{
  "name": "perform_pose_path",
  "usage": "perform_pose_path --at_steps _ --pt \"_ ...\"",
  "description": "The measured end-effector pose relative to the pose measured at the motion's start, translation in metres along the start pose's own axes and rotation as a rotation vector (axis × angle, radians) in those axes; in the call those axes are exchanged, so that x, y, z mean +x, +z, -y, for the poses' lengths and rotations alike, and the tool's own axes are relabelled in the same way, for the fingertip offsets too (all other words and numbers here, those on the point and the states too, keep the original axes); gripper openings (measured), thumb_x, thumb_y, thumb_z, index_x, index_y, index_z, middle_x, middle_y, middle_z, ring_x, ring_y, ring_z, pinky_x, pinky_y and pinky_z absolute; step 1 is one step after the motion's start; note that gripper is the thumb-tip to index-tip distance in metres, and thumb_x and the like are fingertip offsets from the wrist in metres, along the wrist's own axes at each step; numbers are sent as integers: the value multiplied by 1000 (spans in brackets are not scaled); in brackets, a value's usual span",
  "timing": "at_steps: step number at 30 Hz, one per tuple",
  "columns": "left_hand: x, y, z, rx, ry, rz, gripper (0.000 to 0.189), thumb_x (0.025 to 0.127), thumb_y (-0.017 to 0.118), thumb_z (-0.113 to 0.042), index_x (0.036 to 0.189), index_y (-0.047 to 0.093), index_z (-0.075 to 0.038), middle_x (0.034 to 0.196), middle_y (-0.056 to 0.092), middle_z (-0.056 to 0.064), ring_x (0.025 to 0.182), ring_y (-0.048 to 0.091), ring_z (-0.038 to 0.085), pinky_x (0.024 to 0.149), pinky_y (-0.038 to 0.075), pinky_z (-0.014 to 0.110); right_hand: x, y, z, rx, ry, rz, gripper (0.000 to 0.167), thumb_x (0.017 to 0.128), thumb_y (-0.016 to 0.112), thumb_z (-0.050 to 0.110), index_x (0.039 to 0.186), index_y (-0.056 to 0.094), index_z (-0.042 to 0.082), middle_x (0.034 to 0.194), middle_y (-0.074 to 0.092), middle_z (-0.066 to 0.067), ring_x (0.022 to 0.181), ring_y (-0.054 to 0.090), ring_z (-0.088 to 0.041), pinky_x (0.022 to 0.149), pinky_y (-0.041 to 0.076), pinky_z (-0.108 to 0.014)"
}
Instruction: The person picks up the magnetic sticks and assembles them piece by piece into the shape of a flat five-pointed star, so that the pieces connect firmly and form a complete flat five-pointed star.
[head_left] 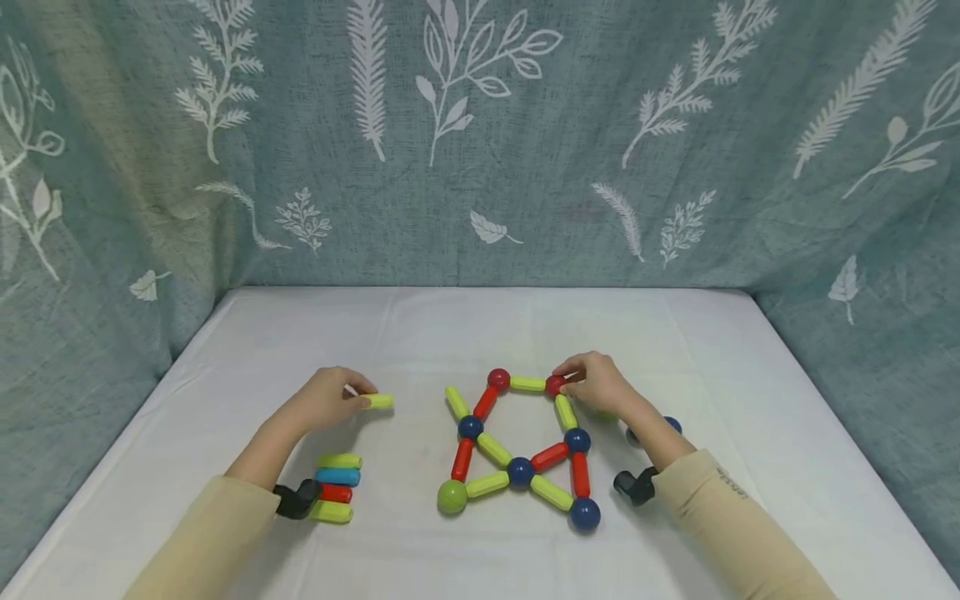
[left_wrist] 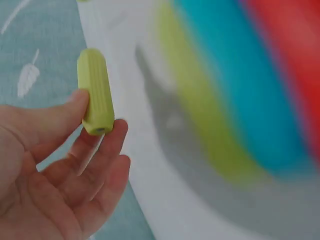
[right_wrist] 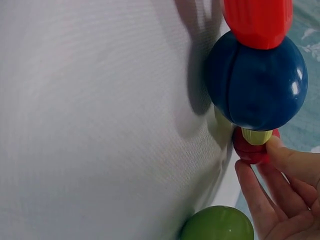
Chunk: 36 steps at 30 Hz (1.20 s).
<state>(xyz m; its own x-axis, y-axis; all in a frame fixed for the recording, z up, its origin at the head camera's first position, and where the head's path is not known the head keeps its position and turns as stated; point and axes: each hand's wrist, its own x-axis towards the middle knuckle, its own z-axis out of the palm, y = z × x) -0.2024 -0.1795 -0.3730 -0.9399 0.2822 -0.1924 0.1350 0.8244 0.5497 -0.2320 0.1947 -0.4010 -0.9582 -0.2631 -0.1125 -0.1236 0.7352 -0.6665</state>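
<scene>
My left hand pinches a yellow-green magnetic rod between thumb and fingertips, above the table left of the built shape. With thumb and fingers, my right hand grips a red ball at the shape's far right corner. A yellow-green rod joins that ball to a blue ball; another rod links it to a second red ball. The flat shape continues through red and yellow-green rods, more blue balls and a green ball. One yellow-green rod sticks out at its upper left.
Near my left wrist lies a row of loose rods: yellow-green, blue, red and yellow-green. Beside my right forearm, partly hidden, are loose balls, including a green one and a blue one. A curtain hangs behind the white table.
</scene>
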Motion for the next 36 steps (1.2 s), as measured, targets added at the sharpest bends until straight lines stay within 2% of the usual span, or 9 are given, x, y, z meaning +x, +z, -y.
perform_pose_path --at_steps 4,8,12,15,20,29,33,36 --pt "32 6 -24 22 32 -4 17 86 60 -3 100 67 5 97 63 16 87 60 28 70 50 35 -1 0 0 9 5 -4 23 83 63 -1 106 66 1 107 62 -15 96 59 -28 78 51 -35" --pt "61 21 -47 39 40 0 16 85 61 -3 98 68 3 97 64 14 87 59 25 72 50 34 -1 1 0 11 7 -7 23 83 62 -1 106 66 1 106 62 -15 96 59 -28 78 51 -35" --pt "79 39 -65 36 31 -5 16 85 62 -5 98 69 0 98 64 11 88 58 23 76 49 34 -1 1 -1 8 6 -8 22 83 63 -1 105 66 1 106 63 -15 96 59 -27 78 51 -35" --pt "86 49 -73 28 28 -13 15 85 62 -6 98 70 -3 97 64 8 88 57 21 77 48 32 0 1 -2 14 9 -8 22 83 63 -1 105 66 1 106 63 -15 95 59 -27 78 51 -35" --pt "88 57 -79 30 37 -21 14 86 62 -6 97 70 -4 96 64 7 88 57 20 74 48 30 0 2 -2 11 10 -9 22 83 62 -1 104 66 1 105 63 -15 94 59 -27 77 51 -34" --pt "85 60 -78 -1 6 -7 16 88 60 -9 100 70 -6 100 63 7 90 57 19 74 48 28 0 1 -1 7 26 -15 22 83 62 -1 104 66 1 105 63 -16 93 59 -27 76 51 -34" --pt "79 59 -78 -33 23 -19 18 88 59 -9 103 68 -5 104 62 8 93 57 21 75 50 29 0 2 0 15 36 -15 22 83 62 -1 104 66 1 104 62 -15 93 59 -26 76 51 -34" --pt "70 57 -78 -30 66 -41 18 87 60 -9 103 68 -6 107 61 9 98 56 23 80 49 33 -1 3 1 19 44 -18 22 83 62 -1 104 66 2 105 62 -14 94 59 -26 77 51 -34"
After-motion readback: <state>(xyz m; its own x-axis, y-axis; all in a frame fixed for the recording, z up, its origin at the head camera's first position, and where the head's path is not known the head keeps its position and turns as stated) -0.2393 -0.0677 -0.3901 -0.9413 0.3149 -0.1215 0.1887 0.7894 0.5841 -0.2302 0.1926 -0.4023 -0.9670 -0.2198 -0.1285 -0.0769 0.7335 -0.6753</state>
